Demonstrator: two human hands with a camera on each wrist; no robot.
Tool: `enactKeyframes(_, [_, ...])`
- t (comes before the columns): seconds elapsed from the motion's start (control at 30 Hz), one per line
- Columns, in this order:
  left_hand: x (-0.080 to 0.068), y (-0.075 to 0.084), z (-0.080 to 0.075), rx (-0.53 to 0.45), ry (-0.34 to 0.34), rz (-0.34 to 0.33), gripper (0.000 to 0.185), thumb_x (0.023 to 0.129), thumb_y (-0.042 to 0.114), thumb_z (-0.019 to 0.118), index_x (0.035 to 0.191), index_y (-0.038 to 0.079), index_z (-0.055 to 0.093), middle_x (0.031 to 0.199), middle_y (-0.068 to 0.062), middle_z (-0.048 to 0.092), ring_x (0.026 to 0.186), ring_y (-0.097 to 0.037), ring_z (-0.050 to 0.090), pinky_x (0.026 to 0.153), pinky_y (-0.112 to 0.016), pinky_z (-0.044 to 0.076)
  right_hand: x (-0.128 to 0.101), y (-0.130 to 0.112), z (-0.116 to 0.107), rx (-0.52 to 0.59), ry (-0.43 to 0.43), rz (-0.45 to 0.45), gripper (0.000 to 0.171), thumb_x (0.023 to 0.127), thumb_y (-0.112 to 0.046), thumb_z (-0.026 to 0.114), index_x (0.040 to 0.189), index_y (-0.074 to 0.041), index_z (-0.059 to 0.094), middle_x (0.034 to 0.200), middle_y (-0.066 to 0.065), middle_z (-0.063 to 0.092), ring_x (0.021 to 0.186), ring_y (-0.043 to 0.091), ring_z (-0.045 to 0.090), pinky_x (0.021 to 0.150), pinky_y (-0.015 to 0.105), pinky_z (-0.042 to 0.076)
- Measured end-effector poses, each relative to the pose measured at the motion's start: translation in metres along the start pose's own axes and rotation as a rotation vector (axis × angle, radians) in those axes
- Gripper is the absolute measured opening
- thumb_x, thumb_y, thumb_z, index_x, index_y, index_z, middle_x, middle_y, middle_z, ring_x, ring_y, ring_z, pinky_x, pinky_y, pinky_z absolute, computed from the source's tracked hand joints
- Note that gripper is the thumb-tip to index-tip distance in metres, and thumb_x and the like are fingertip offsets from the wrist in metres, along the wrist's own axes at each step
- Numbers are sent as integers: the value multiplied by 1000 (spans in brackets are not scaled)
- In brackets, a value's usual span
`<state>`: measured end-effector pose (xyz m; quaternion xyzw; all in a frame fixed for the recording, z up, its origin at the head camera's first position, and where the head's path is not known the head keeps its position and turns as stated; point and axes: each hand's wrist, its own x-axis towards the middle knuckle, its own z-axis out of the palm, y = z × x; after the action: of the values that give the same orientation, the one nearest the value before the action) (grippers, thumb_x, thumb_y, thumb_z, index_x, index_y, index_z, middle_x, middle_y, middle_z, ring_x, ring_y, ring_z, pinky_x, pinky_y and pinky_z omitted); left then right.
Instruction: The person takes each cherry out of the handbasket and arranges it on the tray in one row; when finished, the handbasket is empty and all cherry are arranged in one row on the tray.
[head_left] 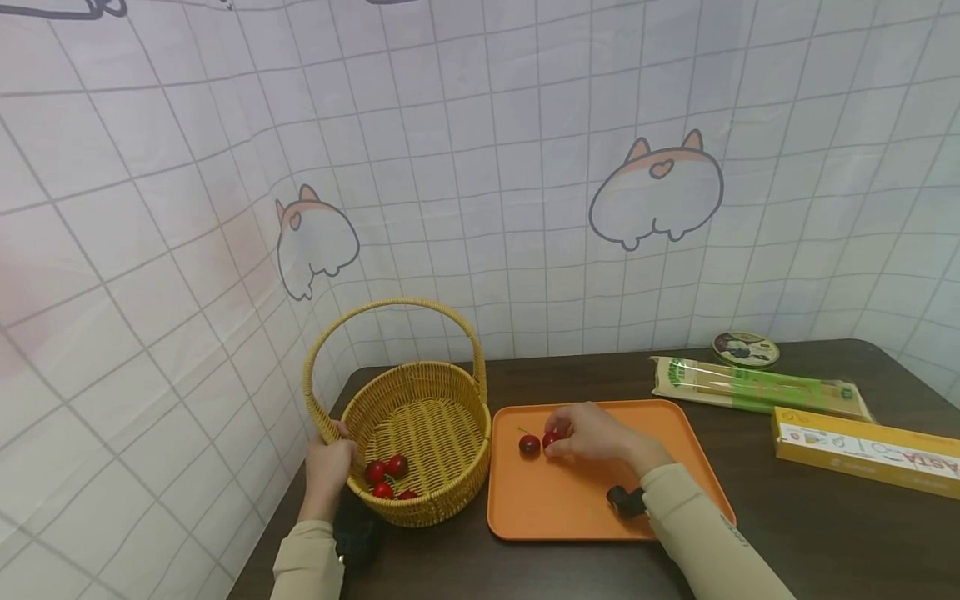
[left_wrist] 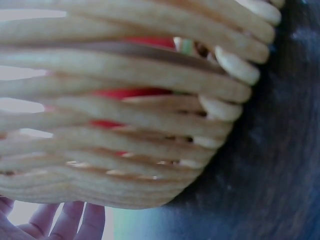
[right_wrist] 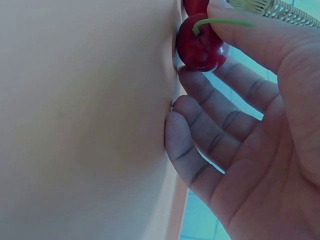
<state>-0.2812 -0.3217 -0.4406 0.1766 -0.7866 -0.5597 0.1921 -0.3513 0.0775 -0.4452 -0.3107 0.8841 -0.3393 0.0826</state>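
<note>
A yellow wicker basket (head_left: 431, 417) with a tall handle stands on the dark table's left side, with several red cherries (head_left: 386, 477) inside. My left hand (head_left: 337, 440) grips its near-left rim; in the left wrist view the woven wall (left_wrist: 125, 130) fills the frame, with my fingers (left_wrist: 75, 220) below it and red showing through the weave. To the basket's right lies an orange tray (head_left: 585, 500). My right hand (head_left: 557, 440) rests on the tray and pinches a cherry (right_wrist: 200, 47) by thumb and fingers, green stem up. A second cherry (head_left: 529, 445) lies just left of it.
Behind the tray to the right lie a long green-wrapped pack (head_left: 757, 385), a round tin (head_left: 745, 348) and a yellow box (head_left: 862, 450). A checked cloth wall runs close along the table's left and back edges.
</note>
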Motion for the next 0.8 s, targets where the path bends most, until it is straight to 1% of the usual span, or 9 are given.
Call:
enactKeyframes(0.17, [0,0,0,6,4,2,27,73,-4,51,98,4,46,80,-8,42,71,-23,44,55,-33,37,1,0,0,-10,-2,15,29,82,-27,77,103,-10,67,89,-4,64,82,15,56,75,34,47])
enactKeyframes(0.47, [0,2,0,-2,1,-2,27,74,-4,51,99,4,46,79,-8,42,71,-23,44,55,-33,37,1,3,0,-12,1,15,30,81,-29,78,103,-11,68,90,-3,64,83,15,56,76,35,47])
enactKeyframes(0.67, [0,1,0,-5,8,-1,27,73,-4,51,98,4,47,79,-7,41,70,-23,43,55,-32,36,0,2,-2,3,-6,31,33,84,-32,75,108,-10,68,94,-3,67,84,12,59,77,34,49])
enactKeyframes(0.8, [0,1,0,-2,11,-1,27,73,-4,51,98,3,47,79,-8,41,71,-23,43,55,-32,36,0,-1,-4,11,11,18,35,87,-34,71,110,-8,67,96,-3,67,85,12,60,77,35,49])
